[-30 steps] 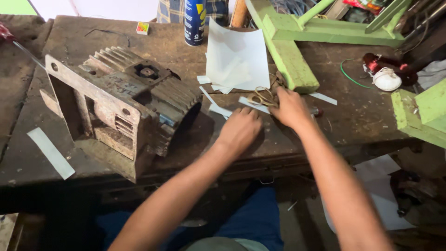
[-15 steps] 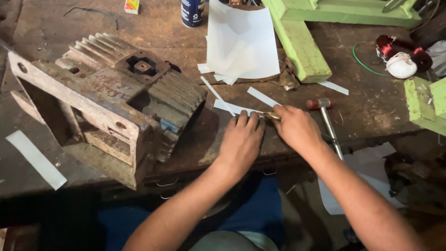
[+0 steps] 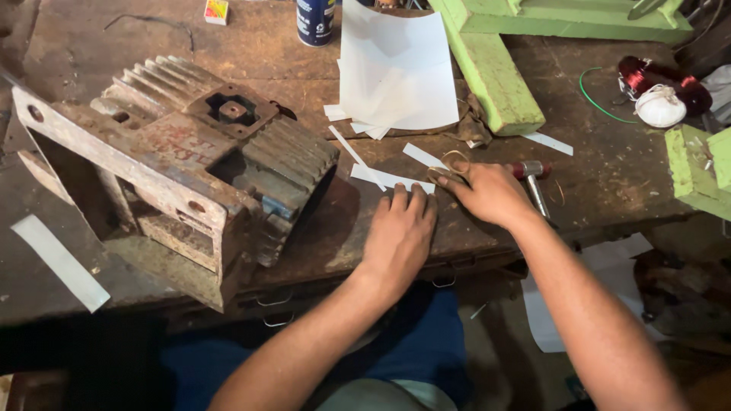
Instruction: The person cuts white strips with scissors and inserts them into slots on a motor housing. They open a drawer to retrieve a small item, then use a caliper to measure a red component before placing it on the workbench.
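Our left hand [image 3: 401,232] lies flat, pinning the white paper strip [image 3: 384,178] near the surface's front edge; our right hand [image 3: 491,194] grips tan-handled scissors [image 3: 449,167], seemingly mid-cutting; next calls for careful alignment.

A worn, rust-brown workbench [image 3: 228,38] fills most of the view, its top scratched and stained. A green-painted wooden frame [image 3: 495,68] lies across its far right side, and another green block [image 3: 697,171] sits at the right edge. Along the front edge of the bench a few metal hooks [image 3: 274,301] hang down. Below, the floor [image 3: 685,304] is dim and cluttered, with a white sheet [image 3: 548,320] lying on it. Light falls from above onto the bench; underneath is in deep shadow.
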